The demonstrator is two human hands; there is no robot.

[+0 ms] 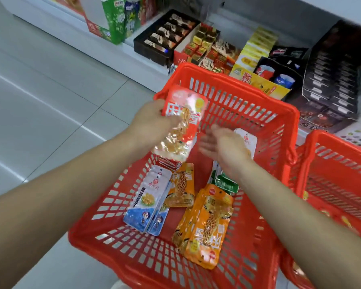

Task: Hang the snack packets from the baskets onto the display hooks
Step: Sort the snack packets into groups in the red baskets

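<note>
Forearms, two, bare, reaching in from the near edge over a red basket (227, 80); tiled floor (40, 101) to its left.

Left hand (152, 119): fingers curled round a sheaf of red-and-white packets (181, 126), held above the basket's far-left corner. The long axis is near upright, with the hang-hole end up and away from the person.

Right hand (223, 147): empty, fingers spread and loose, just beside the sheaf's lower end. I'd judge it the nearer hand for the next lot.

Left in the basket: blue-and-white packets (148, 203), orange packets (206, 224), a green packet (225, 184) partly under the right wrist, a white packet (247, 140) behind the right hand.

Alongside: second red basket (331, 163), close on the right.

Beyond: shelf of boxed goods (196, 44).

Display hooks — none in sight, so the sheaf's direction of travel cannot be told; the basket's far wall and the boxes stand directly ahead.
</note>
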